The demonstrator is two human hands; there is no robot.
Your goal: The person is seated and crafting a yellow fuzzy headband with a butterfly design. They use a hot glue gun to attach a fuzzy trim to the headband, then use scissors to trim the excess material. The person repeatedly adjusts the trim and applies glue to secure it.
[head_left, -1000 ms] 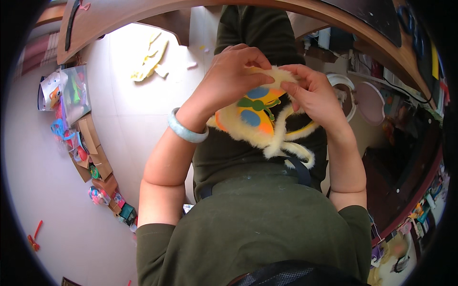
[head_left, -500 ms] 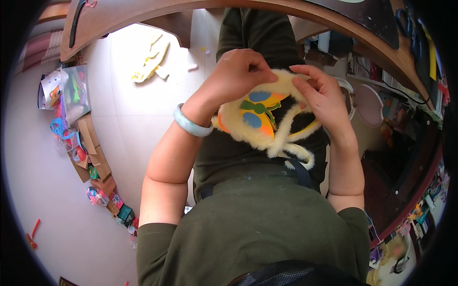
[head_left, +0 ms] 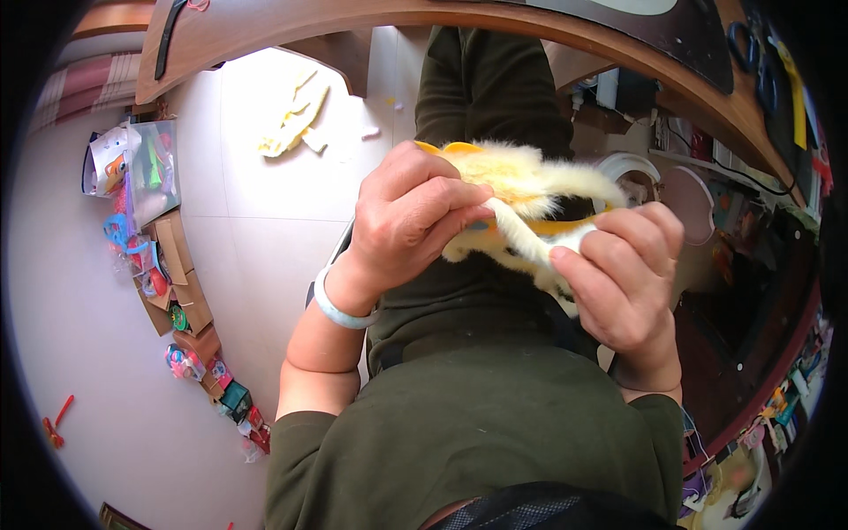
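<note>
Above my lap, both hands hold up a fluffy pale-yellow piece [head_left: 503, 172] with furry strips and a yellow edge. My left hand [head_left: 411, 212], with a pale bangle [head_left: 340, 305] on its wrist, is closed, thumb and fingers pinching one end of a furry strip [head_left: 519, 237]. The other end of this strip is pinched in my right hand [head_left: 623, 274], fingers curled, so it runs slanting down between the two. Beyond it, a furry band arches toward my right knuckles. The butterfly shape on the piece is mostly turned out of sight; a yellow edge shows near my left hand.
A curved wooden desk [head_left: 265, 35] crosses ahead, with scissors [head_left: 744, 46] at its right end. Yellow cloth [head_left: 296, 119] lies on the floor at left. Boxes [head_left: 185, 283] and a clear bin [head_left: 155, 172] line the left side. A dark red-edged surface [head_left: 738, 353] stands at right.
The fluffy piece has been turned over, so its butterfly face no longer shows. My right hand has come down and nearer, and my left hand has lowered too; the strip now stretches between them.
</note>
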